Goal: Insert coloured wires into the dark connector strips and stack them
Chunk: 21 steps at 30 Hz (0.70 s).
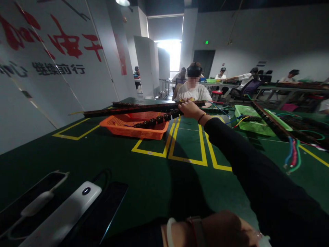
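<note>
The right hand (190, 109) grips the strip (159, 119), best guided clear of the basket (151, 134) rim; the left hand's (228, 226) hold is unclear.

Right arm in a long black sleeve (239, 154) is stretched way out front, bare wrist (205, 120) showing, right hand (191, 109) knuckles-up with fingers curled. Left hand (223, 226) hangs back low and close, pointing right, fingers too shadowy to read.

The dark, slender wire bundle (156, 120), ringed by glossy black bands, slanted across the orange perforated basket (133, 133), its far end raised at the right hand (189, 108), beneath the fingers.
</note>
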Each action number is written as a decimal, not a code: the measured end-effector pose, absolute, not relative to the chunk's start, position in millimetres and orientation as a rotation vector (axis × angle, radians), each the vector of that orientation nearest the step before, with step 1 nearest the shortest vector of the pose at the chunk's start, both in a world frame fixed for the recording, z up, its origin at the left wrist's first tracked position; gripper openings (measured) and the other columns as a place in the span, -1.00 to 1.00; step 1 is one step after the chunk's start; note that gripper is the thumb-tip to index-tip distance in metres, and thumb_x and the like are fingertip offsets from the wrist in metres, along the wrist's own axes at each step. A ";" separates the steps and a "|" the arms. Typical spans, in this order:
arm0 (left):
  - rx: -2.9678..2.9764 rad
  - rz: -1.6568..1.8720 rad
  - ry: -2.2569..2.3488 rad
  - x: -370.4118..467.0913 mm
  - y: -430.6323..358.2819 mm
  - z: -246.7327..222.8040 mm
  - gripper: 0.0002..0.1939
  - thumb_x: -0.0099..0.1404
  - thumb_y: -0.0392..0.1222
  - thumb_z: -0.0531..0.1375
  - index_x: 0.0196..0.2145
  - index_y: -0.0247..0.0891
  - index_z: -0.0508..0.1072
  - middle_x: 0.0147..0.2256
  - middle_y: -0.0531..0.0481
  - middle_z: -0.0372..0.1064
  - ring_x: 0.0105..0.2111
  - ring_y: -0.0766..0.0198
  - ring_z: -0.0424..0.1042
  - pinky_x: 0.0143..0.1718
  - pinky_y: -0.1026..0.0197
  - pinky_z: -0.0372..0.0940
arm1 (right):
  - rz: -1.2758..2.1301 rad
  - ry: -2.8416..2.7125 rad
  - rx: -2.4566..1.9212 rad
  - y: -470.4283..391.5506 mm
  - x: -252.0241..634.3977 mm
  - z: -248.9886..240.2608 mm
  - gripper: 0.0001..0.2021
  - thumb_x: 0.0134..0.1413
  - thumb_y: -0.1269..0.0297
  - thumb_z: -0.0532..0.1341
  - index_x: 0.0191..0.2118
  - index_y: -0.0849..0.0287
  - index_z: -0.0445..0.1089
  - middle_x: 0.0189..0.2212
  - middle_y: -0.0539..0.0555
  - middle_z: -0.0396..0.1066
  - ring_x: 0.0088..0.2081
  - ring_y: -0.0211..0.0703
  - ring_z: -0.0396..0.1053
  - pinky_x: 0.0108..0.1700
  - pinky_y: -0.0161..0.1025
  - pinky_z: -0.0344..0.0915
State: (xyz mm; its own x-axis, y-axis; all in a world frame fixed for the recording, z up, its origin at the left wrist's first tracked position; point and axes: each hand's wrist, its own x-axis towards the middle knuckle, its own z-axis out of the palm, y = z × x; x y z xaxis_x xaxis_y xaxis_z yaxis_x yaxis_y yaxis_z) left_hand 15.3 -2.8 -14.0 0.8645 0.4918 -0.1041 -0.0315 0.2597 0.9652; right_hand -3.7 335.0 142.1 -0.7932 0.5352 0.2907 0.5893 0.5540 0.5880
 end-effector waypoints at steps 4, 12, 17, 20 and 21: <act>1.347 0.266 0.362 16.1 -3.6 -10.0 -0.33 0.12 0.44 -0.07 -0.64 -0.25 0.35 -0.58 -0.02 0.29 -0.57 0.35 0.31 -0.43 0.23 0.28 | -1.081 -2.752 -0.926 306.7 3.0 146.7 -0.66 0.21 0.36 -0.07 0.03 0.32 0.27 -0.25 0.30 0.40 -0.25 0.04 0.34 -0.26 -0.15 0.01; 1.304 0.301 0.384 16.6 -4.7 -14.5 -0.30 0.09 0.46 -0.02 -0.56 -0.33 0.37 -0.54 -0.03 0.31 -0.55 0.37 0.31 -0.44 0.26 0.24 | -1.023 -2.685 -1.136 266.5 26.1 163.4 -0.61 0.14 0.22 0.04 0.02 0.36 0.24 -0.22 0.37 0.43 -0.23 0.11 0.38 -0.28 -0.17 0.04; 1.137 0.404 0.380 16.2 -2.1 -12.8 -0.40 0.05 0.36 0.13 -0.51 -0.36 0.38 -0.51 -0.06 0.35 -0.54 0.34 0.33 -0.41 0.20 0.25 | -1.023 -2.630 -1.388 240.7 67.0 171.0 -0.54 0.10 0.16 0.08 0.05 0.36 0.22 -0.26 0.35 0.45 -0.25 0.12 0.40 -0.30 -0.18 0.08; 1.018 0.516 0.386 12.0 -0.7 -4.9 -0.57 0.09 0.12 0.25 -0.29 -0.32 0.39 -0.38 -0.09 0.43 -0.44 0.25 0.41 -0.32 0.13 0.28 | -1.005 -2.594 -1.500 211.2 94.9 171.1 -0.52 0.07 0.12 0.11 0.04 0.35 0.20 -0.27 0.33 0.45 -0.27 0.11 0.41 -0.32 -0.20 0.10; 0.964 0.554 0.384 10.1 0.1 -1.7 -0.60 0.09 0.03 0.27 -0.22 -0.30 0.37 -0.33 -0.11 0.44 -0.39 0.22 0.44 -0.27 0.10 0.29 | -0.983 -2.587 -1.540 198.5 104.2 169.1 -0.52 0.07 0.11 0.12 0.04 0.33 0.20 -0.27 0.32 0.45 -0.28 0.10 0.41 -0.33 -0.21 0.11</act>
